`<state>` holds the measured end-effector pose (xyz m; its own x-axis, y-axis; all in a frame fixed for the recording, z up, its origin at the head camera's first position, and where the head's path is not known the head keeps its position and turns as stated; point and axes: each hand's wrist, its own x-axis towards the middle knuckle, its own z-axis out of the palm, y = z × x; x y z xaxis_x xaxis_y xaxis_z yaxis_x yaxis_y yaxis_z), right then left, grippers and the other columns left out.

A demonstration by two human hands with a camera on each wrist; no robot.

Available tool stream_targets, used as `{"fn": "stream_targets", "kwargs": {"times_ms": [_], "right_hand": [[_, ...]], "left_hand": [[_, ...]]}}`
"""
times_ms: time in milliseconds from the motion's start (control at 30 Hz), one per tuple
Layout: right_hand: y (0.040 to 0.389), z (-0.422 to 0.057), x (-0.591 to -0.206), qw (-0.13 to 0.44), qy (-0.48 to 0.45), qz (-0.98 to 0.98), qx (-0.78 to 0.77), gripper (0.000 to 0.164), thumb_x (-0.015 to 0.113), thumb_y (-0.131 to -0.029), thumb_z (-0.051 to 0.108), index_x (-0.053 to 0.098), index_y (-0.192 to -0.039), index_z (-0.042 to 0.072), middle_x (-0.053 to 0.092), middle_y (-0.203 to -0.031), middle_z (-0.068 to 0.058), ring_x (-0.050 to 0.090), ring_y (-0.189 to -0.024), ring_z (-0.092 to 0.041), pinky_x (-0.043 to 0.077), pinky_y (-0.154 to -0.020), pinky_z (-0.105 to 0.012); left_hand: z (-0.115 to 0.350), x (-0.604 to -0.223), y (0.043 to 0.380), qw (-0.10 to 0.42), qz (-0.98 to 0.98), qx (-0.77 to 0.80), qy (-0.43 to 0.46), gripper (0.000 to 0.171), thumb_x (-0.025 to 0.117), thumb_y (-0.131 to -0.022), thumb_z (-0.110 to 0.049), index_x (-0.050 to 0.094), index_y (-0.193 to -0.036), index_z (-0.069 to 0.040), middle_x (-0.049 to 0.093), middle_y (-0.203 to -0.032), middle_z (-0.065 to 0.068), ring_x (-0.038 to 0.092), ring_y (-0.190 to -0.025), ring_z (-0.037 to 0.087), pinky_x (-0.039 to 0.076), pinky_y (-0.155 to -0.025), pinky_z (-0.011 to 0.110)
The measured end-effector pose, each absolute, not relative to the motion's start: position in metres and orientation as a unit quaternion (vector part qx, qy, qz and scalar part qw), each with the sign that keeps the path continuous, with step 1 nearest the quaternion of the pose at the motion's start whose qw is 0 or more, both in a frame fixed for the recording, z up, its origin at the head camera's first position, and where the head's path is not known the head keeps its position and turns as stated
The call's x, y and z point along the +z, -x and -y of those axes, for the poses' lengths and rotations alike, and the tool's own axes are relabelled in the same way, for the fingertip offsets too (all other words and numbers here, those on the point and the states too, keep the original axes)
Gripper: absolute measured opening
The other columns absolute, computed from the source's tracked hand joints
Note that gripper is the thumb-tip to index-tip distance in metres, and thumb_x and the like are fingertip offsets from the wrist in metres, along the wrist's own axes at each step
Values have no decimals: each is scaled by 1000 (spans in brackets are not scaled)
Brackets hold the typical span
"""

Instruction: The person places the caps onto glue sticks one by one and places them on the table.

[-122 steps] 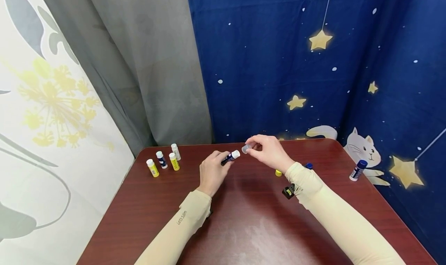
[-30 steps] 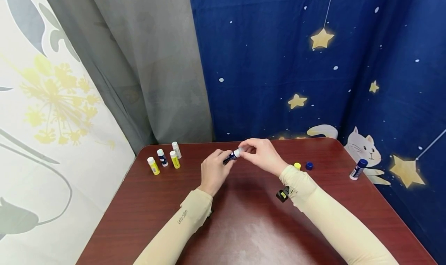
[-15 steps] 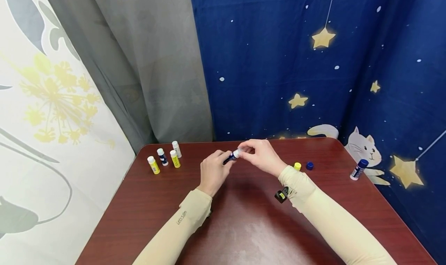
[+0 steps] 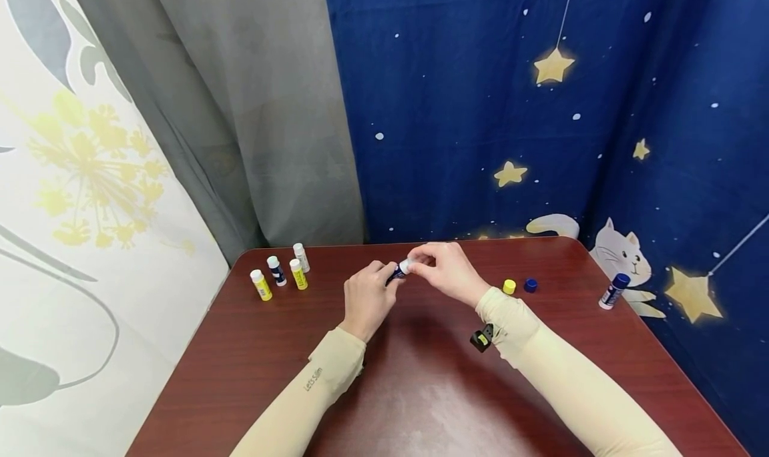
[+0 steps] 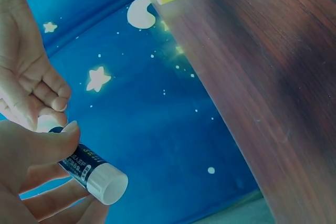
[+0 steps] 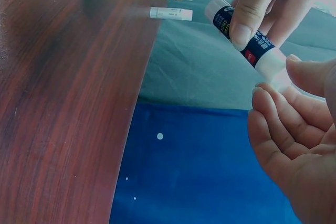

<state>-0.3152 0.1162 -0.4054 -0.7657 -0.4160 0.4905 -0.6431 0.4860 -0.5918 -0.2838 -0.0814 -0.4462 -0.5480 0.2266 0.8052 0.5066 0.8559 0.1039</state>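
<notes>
My left hand (image 4: 368, 298) grips a navy-labelled glue stick (image 6: 257, 46) above the table, thumb across its label. Its white bottom end (image 5: 109, 183) points out of the grip in the left wrist view. At the other end, the thumb and fingertips of my right hand (image 4: 449, 271) pinch a whitish, see-through cap (image 6: 276, 71), which lies over the glue stick's tip. In the right wrist view the remaining right fingers are partly curled below the cap. Glare washes out the edge between cap and tip.
Several capped glue sticks, yellow (image 4: 261, 285), navy (image 4: 276, 271) and white (image 4: 301, 258), stand at the table's back left. A yellow cap (image 4: 509, 286) and a blue cap (image 4: 531, 285) lie right of the hands. A blue-capped glue stick (image 4: 614, 291) stands near the right edge.
The right hand, first holding the cap apart from the glue stick, has moved left and brought it over the tip. Lately both hands have barely shifted.
</notes>
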Motion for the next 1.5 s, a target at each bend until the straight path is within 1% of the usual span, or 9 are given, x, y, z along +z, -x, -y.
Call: {"fn": "stream_targets", "kwargs": {"times_ms": [267,433,533,800,1033,1133,1233,1367,1500], "right_hand": [[313,-113,-406,137,-291,855,406,11,77,-91,23,76,-101,18,71,-87,11,67,-78,-7,56,-73,-30],[313,-111,-410,122,-289,851,420,12,76,-92,28,74,-102,21,71,-88,12,68,-80,-4,56,-74,-28],[312,-110,-411,116,-290,849,425,13,77,-91,30,73,-101,23,71,-88,13,68,-80,-5,56,-74,-28],[308,-110,-404,119,-292,844,434,15,80,-89,29,74,-100,22,72,-87,12,69,-79,-7,57,-73,-29],[307,-114,-398,112,-285,848,433,16,79,-89,31,74,-101,23,72,-88,12,68,-80,-7,57,-74,-30],[306,-116,-396,109,-281,851,430,16,79,-89,30,74,-101,22,71,-87,11,68,-79,-7,56,-75,-31],[307,-118,-393,108,-279,855,424,16,79,-89,30,74,-102,21,71,-86,11,67,-79,-7,56,-75,-32],[307,-121,-390,108,-276,858,420,16,79,-89,31,73,-102,22,72,-86,11,67,-78,-7,56,-74,-32],[307,-124,-389,107,-271,860,420,17,79,-89,32,74,-102,23,72,-86,11,68,-78,-10,56,-73,-33]], "left_hand": [[84,-449,284,424,866,-168,205,18,86,-81,-21,77,-95,-16,62,-78,0,60,-60,19,48,-46,37],[85,-454,282,418,868,-183,196,20,85,-81,-24,75,-97,-15,60,-76,0,58,-59,18,46,-45,37],[85,-456,281,410,870,-193,193,22,84,-82,-25,73,-98,-14,60,-77,-1,59,-61,18,47,-47,37],[88,-457,282,400,871,-204,200,26,85,-83,-28,73,-102,-14,62,-82,-1,60,-66,17,49,-51,36],[90,-454,281,401,868,-218,197,35,88,-79,-36,74,-105,-16,64,-82,-1,61,-65,16,49,-51,37],[91,-454,280,394,868,-231,194,36,88,-79,-35,75,-107,-17,64,-83,-1,60,-64,15,49,-51,37],[93,-453,279,390,868,-241,191,39,89,-77,-33,75,-110,-17,63,-82,-2,57,-60,14,47,-49,36],[95,-451,279,385,870,-243,187,42,90,-77,-33,75,-112,-16,64,-83,1,55,-58,16,45,-48,38],[98,-451,278,379,874,-240,184,41,88,-79,-36,75,-112,-15,68,-87,3,60,-62,19,47,-49,38]]}}
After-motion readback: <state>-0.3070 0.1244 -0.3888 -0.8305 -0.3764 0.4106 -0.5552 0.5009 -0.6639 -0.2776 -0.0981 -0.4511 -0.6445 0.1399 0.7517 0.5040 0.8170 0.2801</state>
